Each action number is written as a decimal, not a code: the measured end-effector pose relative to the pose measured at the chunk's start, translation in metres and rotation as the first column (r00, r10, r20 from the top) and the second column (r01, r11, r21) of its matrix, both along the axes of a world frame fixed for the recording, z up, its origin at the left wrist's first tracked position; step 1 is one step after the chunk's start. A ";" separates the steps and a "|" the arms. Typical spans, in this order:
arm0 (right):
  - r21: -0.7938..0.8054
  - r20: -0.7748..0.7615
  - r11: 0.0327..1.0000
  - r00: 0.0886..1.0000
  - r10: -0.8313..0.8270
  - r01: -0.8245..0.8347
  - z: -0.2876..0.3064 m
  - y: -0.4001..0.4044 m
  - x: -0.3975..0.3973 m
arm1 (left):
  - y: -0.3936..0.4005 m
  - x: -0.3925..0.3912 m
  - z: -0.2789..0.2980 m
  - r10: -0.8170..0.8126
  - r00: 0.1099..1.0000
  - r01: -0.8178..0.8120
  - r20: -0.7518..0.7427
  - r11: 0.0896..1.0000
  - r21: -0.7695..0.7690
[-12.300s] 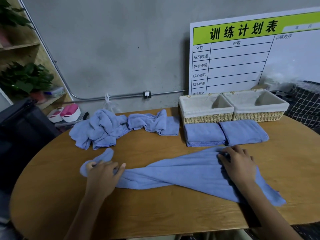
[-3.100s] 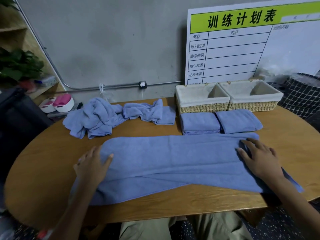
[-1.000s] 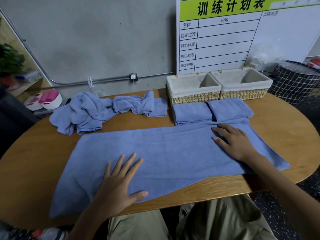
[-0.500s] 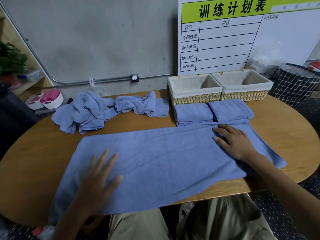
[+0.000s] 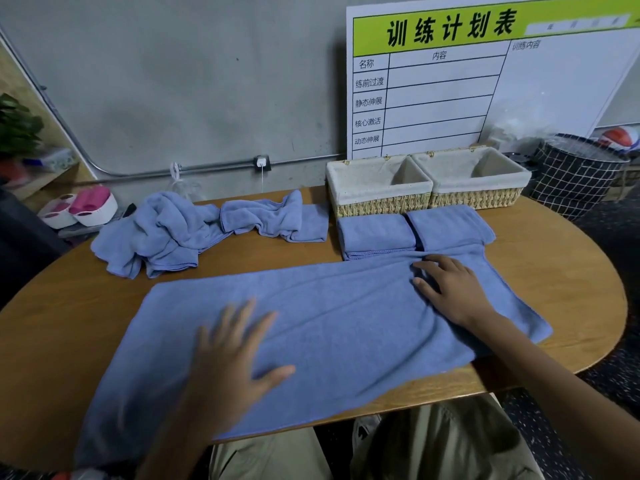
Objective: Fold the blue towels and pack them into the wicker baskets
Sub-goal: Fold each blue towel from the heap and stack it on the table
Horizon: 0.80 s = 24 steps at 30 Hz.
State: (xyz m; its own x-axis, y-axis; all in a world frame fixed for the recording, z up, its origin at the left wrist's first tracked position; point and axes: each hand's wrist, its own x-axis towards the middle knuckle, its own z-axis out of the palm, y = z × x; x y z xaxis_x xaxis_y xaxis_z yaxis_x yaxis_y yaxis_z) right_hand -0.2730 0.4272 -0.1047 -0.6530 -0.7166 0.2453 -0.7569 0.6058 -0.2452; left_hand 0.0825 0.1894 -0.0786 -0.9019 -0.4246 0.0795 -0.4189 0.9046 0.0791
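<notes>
A long blue towel [image 5: 332, 317] lies spread flat across the wooden table [image 5: 52, 323], its near edge reaching the table's front rim. My left hand [image 5: 232, 358] presses flat on its middle-left part with fingers spread, blurred by motion. My right hand [image 5: 450, 289] lies flat on the towel's right part, where the cloth wrinkles. Two folded blue towels, one on the left [image 5: 375, 233] and one on the right [image 5: 450, 225], sit side by side just behind it. Behind them stand two cloth-lined wicker baskets, left [image 5: 377, 202] and right [image 5: 478, 199], both with nothing inside.
A heap of crumpled blue towels [image 5: 159, 233] and a twisted one [image 5: 273, 218] lie at the back left. A large white chart board [image 5: 485, 84] leans on the wall behind the baskets. A black checked bin [image 5: 575, 174] stands off the table's right end.
My left hand has slid right and forward across the towel, from its left near part toward the middle. My right hand has stayed in place on the right end.
</notes>
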 end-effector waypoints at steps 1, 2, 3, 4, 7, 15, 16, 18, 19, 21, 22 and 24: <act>-0.002 0.000 1.000 1.000 0.002 -0.002 0.000 -0.001 0.001 | 0.023 -0.020 0.004 -0.085 0.996 0.085 -0.012 0.996 0.030; -0.007 0.002 1.000 1.000 0.005 -0.005 0.001 -0.001 0.001 | 0.044 -0.038 0.005 -0.157 0.988 0.157 -0.002 0.986 0.057; -0.008 0.008 1.000 1.000 0.010 -0.010 0.001 -0.001 0.001 | 0.061 -0.052 0.000 -0.214 0.977 0.213 0.018 0.974 0.076; -0.003 0.016 1.000 1.000 0.015 -0.015 0.001 0.001 0.001 | 0.073 -0.062 -0.005 -0.242 0.969 0.236 0.055 0.966 0.103; 0.009 0.026 1.000 1.000 0.012 -0.012 0.000 0.016 -0.004 | 0.080 -0.071 -0.019 -0.233 0.963 0.218 0.138 0.969 0.114; 0.045 0.018 0.994 0.995 -0.096 0.095 0.006 0.060 -0.018 | 0.079 -0.066 -0.007 -0.262 0.960 0.254 0.097 0.963 0.089; 0.046 0.001 0.995 0.996 -0.091 0.091 0.003 0.062 -0.013 | 0.074 -0.069 -0.004 -0.241 0.970 0.239 0.018 0.969 0.062; 0.050 -0.013 0.994 0.996 -0.093 0.093 0.000 0.068 -0.005 | 0.059 -0.078 0.001 -0.137 0.986 0.146 -0.096 0.984 0.098; 0.053 -0.012 0.994 0.995 -0.096 0.096 -0.001 0.072 -0.003 | 0.049 -0.081 0.002 -0.081 0.992 0.091 -0.096 0.991 0.102; 0.050 -0.012 0.994 0.995 -0.097 0.098 -0.002 0.079 -0.001 | 0.031 -0.085 -0.006 0.013 1.000 -0.011 -0.012 0.995 0.102; 0.048 -0.014 0.994 0.995 -0.097 0.097 -0.002 0.081 0.000 | 0.025 -0.084 -0.015 0.047 0.998 -0.052 0.045 0.992 0.113; 0.041 -0.012 0.993 0.994 -0.112 0.112 -0.001 0.081 0.000 | 0.020 -0.080 -0.025 0.085 0.993 -0.096 0.087 0.987 0.127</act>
